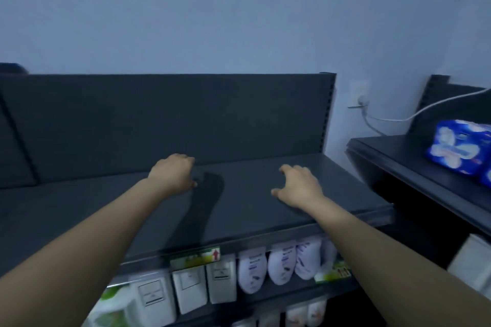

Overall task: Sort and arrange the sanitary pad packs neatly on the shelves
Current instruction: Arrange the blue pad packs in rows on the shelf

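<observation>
Two hands, left hand (172, 172) and right hand (297, 186), reach empty with fingers loosely curled over the top shelf (252, 207); the pad packs (459, 147) sit far right, where a hasty reach might topple them

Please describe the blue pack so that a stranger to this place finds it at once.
From the wide dark shelf in the middle, look right to the separate shelf below the white cable. The blue pack lies there, printed with white shapes; its blue neighbour shows only a corner at the picture's edge.
</observation>
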Demonstrator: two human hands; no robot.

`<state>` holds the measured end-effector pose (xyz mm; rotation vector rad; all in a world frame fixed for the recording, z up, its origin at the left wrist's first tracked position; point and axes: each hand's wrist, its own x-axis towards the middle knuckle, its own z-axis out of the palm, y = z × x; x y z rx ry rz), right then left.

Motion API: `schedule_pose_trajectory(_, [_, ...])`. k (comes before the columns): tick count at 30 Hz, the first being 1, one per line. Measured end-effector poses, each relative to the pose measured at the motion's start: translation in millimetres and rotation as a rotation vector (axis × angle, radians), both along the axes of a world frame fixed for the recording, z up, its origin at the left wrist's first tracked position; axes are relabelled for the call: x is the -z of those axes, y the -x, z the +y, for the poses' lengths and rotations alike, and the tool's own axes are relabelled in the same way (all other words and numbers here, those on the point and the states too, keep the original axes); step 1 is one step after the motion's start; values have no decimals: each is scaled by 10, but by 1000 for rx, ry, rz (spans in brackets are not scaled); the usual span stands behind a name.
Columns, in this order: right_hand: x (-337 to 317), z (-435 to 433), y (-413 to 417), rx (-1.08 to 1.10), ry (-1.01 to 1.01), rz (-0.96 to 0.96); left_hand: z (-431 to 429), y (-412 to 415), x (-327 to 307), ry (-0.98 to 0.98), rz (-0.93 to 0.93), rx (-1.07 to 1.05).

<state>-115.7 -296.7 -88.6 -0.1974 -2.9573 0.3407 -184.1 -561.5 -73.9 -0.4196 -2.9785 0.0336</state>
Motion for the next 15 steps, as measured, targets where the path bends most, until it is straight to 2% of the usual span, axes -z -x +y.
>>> schedule_pose_trajectory(15, [19,-3213,241,-425,-69,25,-3234,-789,10,61,12,-363])
